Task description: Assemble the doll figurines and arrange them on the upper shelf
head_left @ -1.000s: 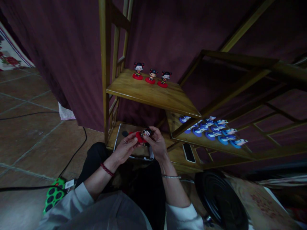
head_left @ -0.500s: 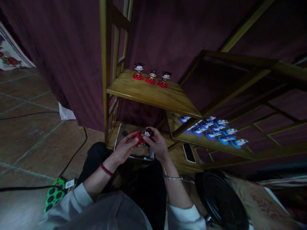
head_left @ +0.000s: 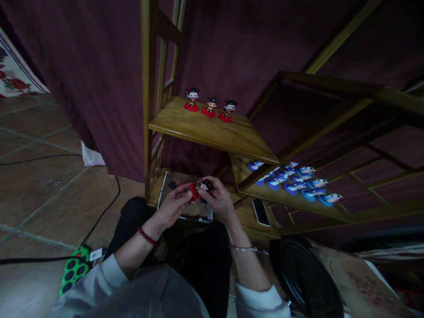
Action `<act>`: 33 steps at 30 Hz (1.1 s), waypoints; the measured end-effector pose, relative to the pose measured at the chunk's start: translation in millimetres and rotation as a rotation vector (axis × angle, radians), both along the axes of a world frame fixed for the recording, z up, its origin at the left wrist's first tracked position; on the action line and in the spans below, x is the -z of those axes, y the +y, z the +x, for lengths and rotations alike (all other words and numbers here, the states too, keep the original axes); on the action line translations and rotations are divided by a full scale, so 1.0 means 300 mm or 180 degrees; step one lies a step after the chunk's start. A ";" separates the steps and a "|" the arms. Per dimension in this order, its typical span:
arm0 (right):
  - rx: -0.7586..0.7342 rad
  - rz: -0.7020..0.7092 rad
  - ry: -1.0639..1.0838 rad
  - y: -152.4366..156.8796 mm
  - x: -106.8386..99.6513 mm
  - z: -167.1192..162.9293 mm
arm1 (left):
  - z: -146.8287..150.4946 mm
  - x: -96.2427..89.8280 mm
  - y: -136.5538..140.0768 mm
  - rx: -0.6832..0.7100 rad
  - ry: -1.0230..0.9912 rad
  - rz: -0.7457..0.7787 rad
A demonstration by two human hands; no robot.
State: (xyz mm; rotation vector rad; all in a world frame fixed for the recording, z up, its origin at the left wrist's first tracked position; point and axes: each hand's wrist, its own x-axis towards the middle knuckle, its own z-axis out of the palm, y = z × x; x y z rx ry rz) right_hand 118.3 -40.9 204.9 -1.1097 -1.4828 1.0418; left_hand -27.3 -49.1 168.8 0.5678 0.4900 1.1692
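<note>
Between my two hands is a small figurine (head_left: 202, 186) with a black-haired head, tilted on its side above a box. My left hand (head_left: 175, 204) pinches its red round base (head_left: 194, 191). Around the head end close the fingers of my right hand (head_left: 221, 201). Three similar figurines stand upright in a row on the upper wooden shelf (head_left: 198, 128): a left one (head_left: 192, 98), a middle one (head_left: 211, 106) and a right one (head_left: 228, 109). Beneath my hands an open, shallow box (head_left: 168, 187) lies on the lower shelf, its contents mostly hidden.
Several blue-and-white figurines (head_left: 294, 185) stand on a shelf to the right. A black phone (head_left: 261, 212) lies on the lower board. Wooden posts (head_left: 145, 88) frame the shelves. A green power strip (head_left: 74, 270) with cables is on the floor; a black round object (head_left: 304, 274) sits at lower right.
The figurine in my hands has turned very slightly, its head end shifting a little right. My right forearm has moved slightly to the right. The figurines on the shelves are unchanged.
</note>
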 end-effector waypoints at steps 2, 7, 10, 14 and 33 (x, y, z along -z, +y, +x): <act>-0.0051 0.0022 0.0006 -0.002 -0.005 -0.001 | -0.002 0.000 0.000 0.0011 -0.0021 0.0017; -0.0059 0.0109 -0.0146 -0.005 -0.013 0.003 | -0.008 -0.004 -0.003 0.0027 -0.0002 0.0069; -0.0016 0.0140 -0.0250 -0.007 -0.014 0.005 | -0.008 -0.009 -0.005 0.0026 0.0015 0.0057; 0.0016 0.0181 -0.0348 -0.017 -0.019 0.001 | -0.006 -0.016 -0.007 0.0014 0.0027 0.0079; 0.0428 0.0062 -0.0381 -0.043 -0.038 -0.033 | -0.006 -0.018 -0.014 -0.0099 0.0133 0.0212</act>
